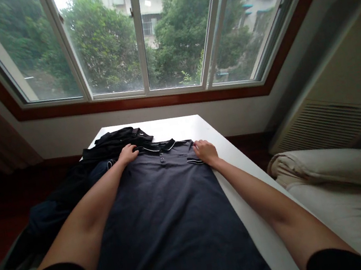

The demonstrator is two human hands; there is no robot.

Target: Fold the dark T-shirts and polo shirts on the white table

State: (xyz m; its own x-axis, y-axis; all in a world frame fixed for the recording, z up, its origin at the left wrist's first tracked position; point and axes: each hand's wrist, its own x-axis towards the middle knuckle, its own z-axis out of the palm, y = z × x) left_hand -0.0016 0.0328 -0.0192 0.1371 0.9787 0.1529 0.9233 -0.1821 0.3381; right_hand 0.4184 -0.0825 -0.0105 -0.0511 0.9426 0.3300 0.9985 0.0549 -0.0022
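Note:
A dark grey polo shirt (176,210) lies front up along the white table (179,127), its black collar with white piping at the far end. My left hand (128,154) is at the shirt's left shoulder, fingers closed on the cloth. At the opposite shoulder my right hand (206,151) has its fingers curled over the edge, beside the folded-in sleeve with white stripes. The fingertips of both hands are partly hidden. The shirt's hem runs out of view towards me.
A heap of dark clothes (112,143) lies along the table's left side and hangs towards the floor. A beige cushioned seat (346,185) stands on the right, near a vented panel (328,123). A window (138,35) is beyond the table.

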